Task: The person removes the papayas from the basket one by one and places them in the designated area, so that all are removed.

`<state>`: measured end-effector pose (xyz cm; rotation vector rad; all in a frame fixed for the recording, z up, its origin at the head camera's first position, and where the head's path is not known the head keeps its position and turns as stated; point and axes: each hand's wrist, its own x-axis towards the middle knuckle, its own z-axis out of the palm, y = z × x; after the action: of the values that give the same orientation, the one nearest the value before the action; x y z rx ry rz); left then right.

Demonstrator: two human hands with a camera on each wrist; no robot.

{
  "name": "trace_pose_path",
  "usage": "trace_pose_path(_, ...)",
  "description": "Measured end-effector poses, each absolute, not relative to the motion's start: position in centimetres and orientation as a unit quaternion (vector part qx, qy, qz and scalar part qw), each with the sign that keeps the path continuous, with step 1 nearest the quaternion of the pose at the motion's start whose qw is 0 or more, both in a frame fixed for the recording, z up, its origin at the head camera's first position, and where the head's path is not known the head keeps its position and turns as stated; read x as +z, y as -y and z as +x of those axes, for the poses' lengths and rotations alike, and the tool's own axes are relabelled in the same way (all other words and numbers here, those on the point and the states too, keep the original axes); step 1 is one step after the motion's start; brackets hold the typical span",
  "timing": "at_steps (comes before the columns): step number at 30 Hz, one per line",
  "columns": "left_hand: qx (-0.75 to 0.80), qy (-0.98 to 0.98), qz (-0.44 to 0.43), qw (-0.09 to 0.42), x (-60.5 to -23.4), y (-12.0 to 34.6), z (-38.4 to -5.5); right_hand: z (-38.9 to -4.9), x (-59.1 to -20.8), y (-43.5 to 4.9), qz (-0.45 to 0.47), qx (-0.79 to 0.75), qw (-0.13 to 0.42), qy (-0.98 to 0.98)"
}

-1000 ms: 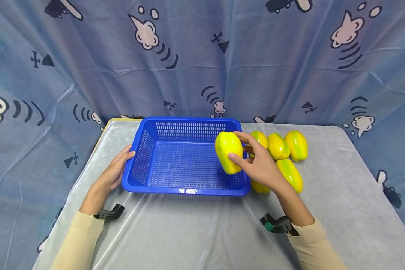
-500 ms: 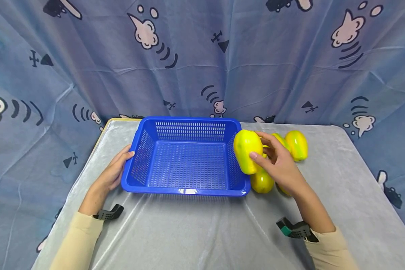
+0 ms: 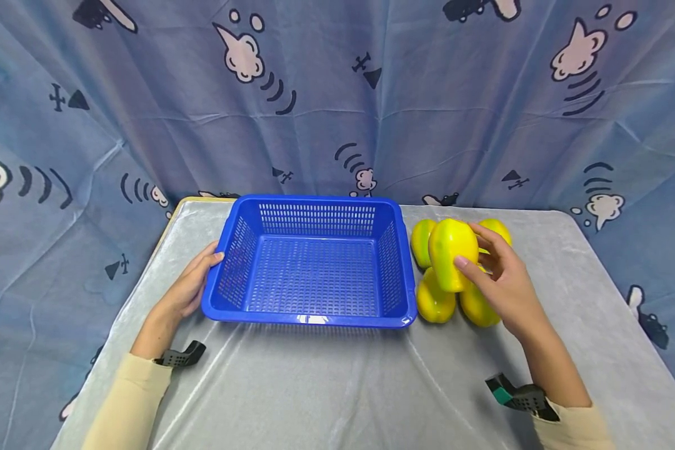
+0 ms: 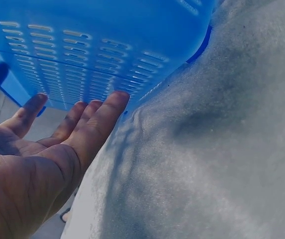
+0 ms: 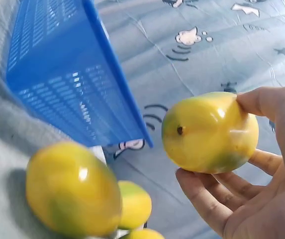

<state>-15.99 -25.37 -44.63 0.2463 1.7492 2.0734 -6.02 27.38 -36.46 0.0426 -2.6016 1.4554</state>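
Observation:
A blue plastic basket (image 3: pixel 315 321) with slotted walls stands on the cloth-covered table, with nothing inside it. At its left side my left hand (image 3: pixel 187 286) grips the rim, thumb over the top edge. The left wrist view shows its fingertips (image 4: pixel 116 98) against the outer wall. To the right of the basket my right hand (image 3: pixel 509 284) holds a yellow-green papaya (image 3: pixel 451 255) between thumb and fingers. In the right wrist view the papaya (image 5: pixel 207 137) shows a small brown stem spot. It is held above other papayas and partly hides them.
Several more papayas lie right of the basket: one close to its wall (image 3: pixel 420 242), one at its front corner (image 3: pixel 435 300), one below my hand (image 3: pixel 478 306), one farther back (image 3: pixel 497 229). A patterned blue curtain (image 3: pixel 326 100) hangs behind the table.
My right hand has moved rightward with the papaya, from over the basket's right side to above the other papayas. The left hand and the basket have stayed in place.

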Motion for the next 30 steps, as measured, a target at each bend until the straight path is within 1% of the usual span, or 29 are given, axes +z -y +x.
trace_pose_path(11, 0.753, -0.617, 0.096, 0.206, -44.5, 25.3, -15.9, -4.9, -37.7, -29.6, -0.018, 0.490, 0.103, 0.866)
trace_pose_path(26, 0.757, -0.612, 0.096, 0.205, -44.8, 25.3, -15.9, -3.8, -38.7, -32.8, -0.080, 0.451, 0.116, 0.881)
trace_pose_path(30, 0.755, -0.615, 0.093, 0.205, -44.8, 25.4, -15.9, -3.6, -39.1, -33.9, -0.086, 0.446, 0.110, 0.884)
